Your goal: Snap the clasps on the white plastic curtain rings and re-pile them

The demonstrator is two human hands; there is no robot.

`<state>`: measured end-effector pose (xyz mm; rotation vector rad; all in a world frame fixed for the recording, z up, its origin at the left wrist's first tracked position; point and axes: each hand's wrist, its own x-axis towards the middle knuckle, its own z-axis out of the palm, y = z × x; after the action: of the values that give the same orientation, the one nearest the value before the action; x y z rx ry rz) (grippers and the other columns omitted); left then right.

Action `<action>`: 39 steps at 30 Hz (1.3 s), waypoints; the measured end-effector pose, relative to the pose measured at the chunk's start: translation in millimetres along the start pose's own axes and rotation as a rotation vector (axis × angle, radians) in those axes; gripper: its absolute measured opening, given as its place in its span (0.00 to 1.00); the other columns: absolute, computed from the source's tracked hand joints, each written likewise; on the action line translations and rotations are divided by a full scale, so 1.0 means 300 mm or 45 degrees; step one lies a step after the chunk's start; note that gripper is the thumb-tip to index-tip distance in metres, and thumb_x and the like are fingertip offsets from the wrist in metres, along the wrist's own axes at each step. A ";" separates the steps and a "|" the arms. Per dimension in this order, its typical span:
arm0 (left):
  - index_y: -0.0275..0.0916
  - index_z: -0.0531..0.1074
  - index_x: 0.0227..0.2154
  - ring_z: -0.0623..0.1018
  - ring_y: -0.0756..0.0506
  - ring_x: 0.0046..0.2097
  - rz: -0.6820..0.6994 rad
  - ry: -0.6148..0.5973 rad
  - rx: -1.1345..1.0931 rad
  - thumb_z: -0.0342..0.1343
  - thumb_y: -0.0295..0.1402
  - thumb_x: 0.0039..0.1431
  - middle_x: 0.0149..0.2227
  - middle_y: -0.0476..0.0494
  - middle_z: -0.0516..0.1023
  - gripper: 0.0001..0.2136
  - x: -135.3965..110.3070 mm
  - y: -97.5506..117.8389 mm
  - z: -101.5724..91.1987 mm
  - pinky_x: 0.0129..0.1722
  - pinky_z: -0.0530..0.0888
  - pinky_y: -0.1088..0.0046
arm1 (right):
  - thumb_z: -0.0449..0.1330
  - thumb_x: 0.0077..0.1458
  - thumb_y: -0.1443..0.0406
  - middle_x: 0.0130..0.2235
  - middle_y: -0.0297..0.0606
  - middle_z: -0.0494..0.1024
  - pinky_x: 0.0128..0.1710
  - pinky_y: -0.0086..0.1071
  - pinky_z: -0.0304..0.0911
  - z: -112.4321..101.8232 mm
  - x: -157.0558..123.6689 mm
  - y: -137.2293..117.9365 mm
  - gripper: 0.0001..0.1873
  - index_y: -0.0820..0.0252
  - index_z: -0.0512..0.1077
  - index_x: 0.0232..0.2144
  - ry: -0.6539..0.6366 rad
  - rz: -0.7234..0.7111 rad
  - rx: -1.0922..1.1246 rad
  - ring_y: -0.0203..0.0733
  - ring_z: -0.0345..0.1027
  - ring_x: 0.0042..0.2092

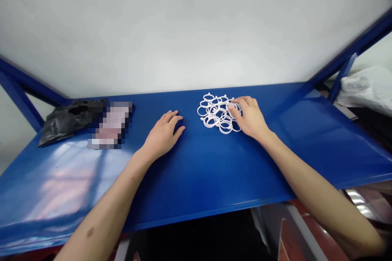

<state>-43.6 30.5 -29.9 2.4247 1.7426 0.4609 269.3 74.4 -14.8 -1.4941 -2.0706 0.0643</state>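
Several thin white plastic rings (211,121) with small knobs lie in an overlapping pile on the blue tabletop (196,175). My right hand (249,116) is over the right edge of this pile, thumb and forefinger apart, with parts of rings showing between them. Whether the fingertips touch a ring, I cannot tell. To the left of the pile, my left hand (163,133) rests palm down on the table with its fingers stretched out, holding nothing. A bare strip of blue surface separates it from the rings.
A crumpled black plastic bag (65,120) lies at the far left, beside a pixelated flat object (112,125). Blue frame bars (337,77) stand at both sides. Behind the table rises a pale wall (190,28). Clear plastic wrapping (367,89) hangs at the right.
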 end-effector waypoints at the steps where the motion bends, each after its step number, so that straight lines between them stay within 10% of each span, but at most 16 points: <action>1: 0.35 0.70 0.56 0.62 0.34 0.68 -0.001 0.000 -0.001 0.47 0.40 0.69 0.65 0.32 0.66 0.20 0.000 0.000 0.000 0.67 0.63 0.51 | 0.48 0.66 0.46 0.57 0.51 0.72 0.60 0.57 0.61 0.005 0.000 -0.006 0.29 0.61 0.72 0.55 -0.011 -0.038 0.019 0.59 0.62 0.59; 6: 0.36 0.69 0.56 0.62 0.34 0.68 0.008 0.007 -0.010 0.47 0.41 0.69 0.65 0.32 0.66 0.19 -0.001 0.001 0.001 0.67 0.63 0.49 | 0.49 0.65 0.44 0.70 0.46 0.57 0.68 0.59 0.49 0.026 -0.002 -0.033 0.35 0.56 0.61 0.65 -0.212 -0.165 0.025 0.59 0.42 0.72; 15: 0.36 0.69 0.56 0.63 0.34 0.68 0.018 0.009 0.006 0.47 0.40 0.69 0.65 0.32 0.66 0.19 -0.003 -0.001 0.004 0.66 0.63 0.47 | 0.54 0.62 0.57 0.71 0.43 0.56 0.69 0.60 0.48 0.003 -0.015 -0.036 0.32 0.58 0.62 0.66 -0.388 -0.189 -0.103 0.61 0.42 0.72; 27: 0.33 0.69 0.57 0.62 0.34 0.69 0.006 -0.025 0.019 0.47 0.39 0.69 0.65 0.30 0.65 0.20 -0.003 0.010 -0.007 0.67 0.62 0.50 | 0.53 0.61 0.42 0.74 0.43 0.39 0.71 0.60 0.36 0.002 -0.039 -0.060 0.45 0.56 0.47 0.71 -0.480 -0.253 -0.226 0.64 0.26 0.73; 33: 0.34 0.69 0.57 0.62 0.34 0.68 0.019 -0.017 0.024 0.47 0.40 0.69 0.65 0.30 0.65 0.20 -0.004 0.003 -0.003 0.67 0.62 0.49 | 0.53 0.57 0.36 0.74 0.43 0.39 0.70 0.62 0.36 -0.007 -0.033 -0.059 0.51 0.52 0.41 0.72 -0.412 -0.248 -0.157 0.65 0.27 0.73; 39: 0.37 0.69 0.56 0.63 0.33 0.68 0.033 0.011 0.001 0.47 0.40 0.69 0.64 0.33 0.67 0.19 -0.005 0.001 -0.002 0.65 0.64 0.47 | 0.50 0.68 0.52 0.70 0.45 0.56 0.68 0.63 0.46 -0.027 -0.023 -0.086 0.30 0.53 0.55 0.67 -0.128 -0.216 -0.071 0.61 0.39 0.73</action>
<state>-43.9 28.9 -29.5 2.4521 1.7173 0.4745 252.5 56.3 -1.6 -1.3666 -2.2892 0.0169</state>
